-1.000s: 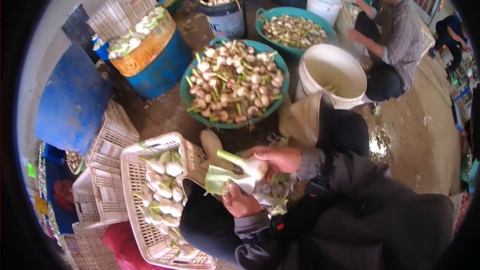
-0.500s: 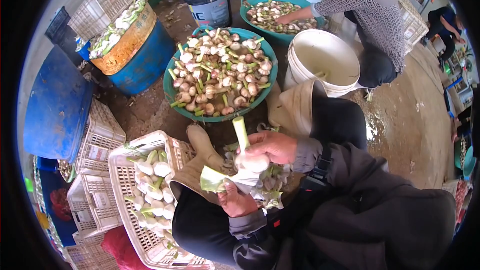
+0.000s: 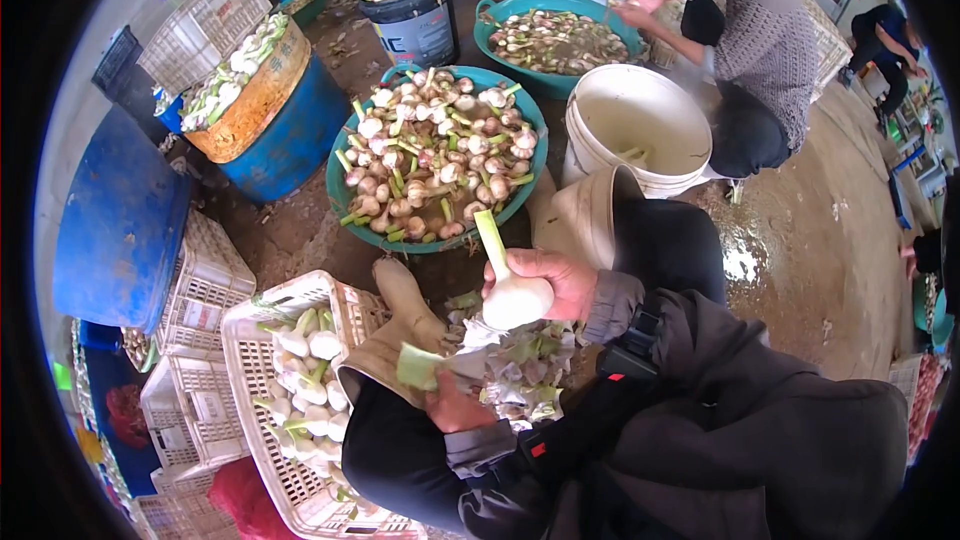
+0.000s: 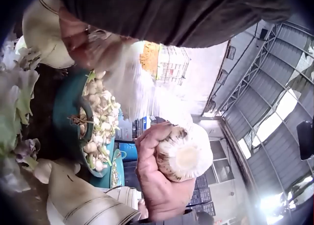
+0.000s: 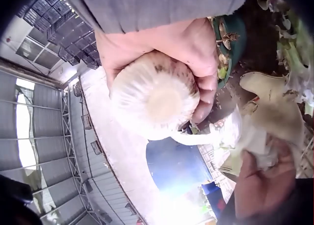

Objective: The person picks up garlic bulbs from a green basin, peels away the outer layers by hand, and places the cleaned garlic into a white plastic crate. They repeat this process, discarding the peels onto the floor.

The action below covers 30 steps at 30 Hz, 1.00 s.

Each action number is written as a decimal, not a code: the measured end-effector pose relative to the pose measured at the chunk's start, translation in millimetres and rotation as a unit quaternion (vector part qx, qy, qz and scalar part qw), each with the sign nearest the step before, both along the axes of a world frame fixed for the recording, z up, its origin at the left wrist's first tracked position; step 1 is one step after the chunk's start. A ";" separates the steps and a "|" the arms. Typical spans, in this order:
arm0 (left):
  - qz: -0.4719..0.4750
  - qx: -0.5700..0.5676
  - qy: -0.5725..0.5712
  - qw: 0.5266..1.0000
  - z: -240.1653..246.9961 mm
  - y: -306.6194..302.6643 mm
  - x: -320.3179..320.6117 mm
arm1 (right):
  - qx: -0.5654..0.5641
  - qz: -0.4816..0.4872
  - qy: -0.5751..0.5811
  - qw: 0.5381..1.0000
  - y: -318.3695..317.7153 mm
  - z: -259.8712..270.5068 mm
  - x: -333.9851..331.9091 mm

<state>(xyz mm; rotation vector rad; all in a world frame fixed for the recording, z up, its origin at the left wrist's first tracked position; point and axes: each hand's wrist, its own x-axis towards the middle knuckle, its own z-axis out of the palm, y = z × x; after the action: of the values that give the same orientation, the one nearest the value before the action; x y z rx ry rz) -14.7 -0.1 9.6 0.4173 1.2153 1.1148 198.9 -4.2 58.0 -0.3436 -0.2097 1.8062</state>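
My right hand (image 3: 560, 285) grips a garlic bulb (image 3: 518, 302) whose green stem stands up past the fingers. In the right wrist view the bulb (image 5: 154, 100) shows its cut root end, with dark specks along one side. Lower and to the left, my left hand (image 3: 458, 408) pinches a strip of garlic peel (image 3: 418, 366), pale green at its end. In the right wrist view thin white peel (image 5: 228, 129) stretches from the bulb towards the left hand (image 5: 265, 185). A heap of stripped skins (image 3: 525, 365) lies below both hands.
At my left stands a white crate (image 3: 245, 340) of cleaned garlic. A green tub (image 3: 335, 175) of unpeeled bulbs is ahead, beside a white bucket (image 3: 640, 115). Another person (image 3: 755, 50) sits at a second tub (image 3: 500, 15). Blue barrels (image 3: 120, 230) line the left.
The left hand has moved down and away from the bulb, pulling the peel off, and the bulb looks whiter. The right hand has tilted the stem leftward. The other person's hand has left the far tub.
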 end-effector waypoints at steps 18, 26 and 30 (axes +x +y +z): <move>-0.307 0.307 0.027 0.900 7.3 -9.9 17.3 | 0.104 0.034 -0.384 0.917 -3.5 24.2 -3.6; -0.236 0.332 0.045 0.912 14.4 -14.7 23.0 | 0.070 0.017 -0.484 0.872 0.8 15.1 -13.7; -0.200 0.402 0.161 0.879 8.5 -13.8 25.8 | 0.050 0.024 -0.613 0.788 2.0 2.2 -13.0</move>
<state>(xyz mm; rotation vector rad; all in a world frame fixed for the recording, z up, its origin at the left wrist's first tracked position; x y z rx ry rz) 11.1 -13.8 18.0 1.4733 0.8225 1.1690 185.8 -2.2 60.3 -1.4185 -1.2184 1.3451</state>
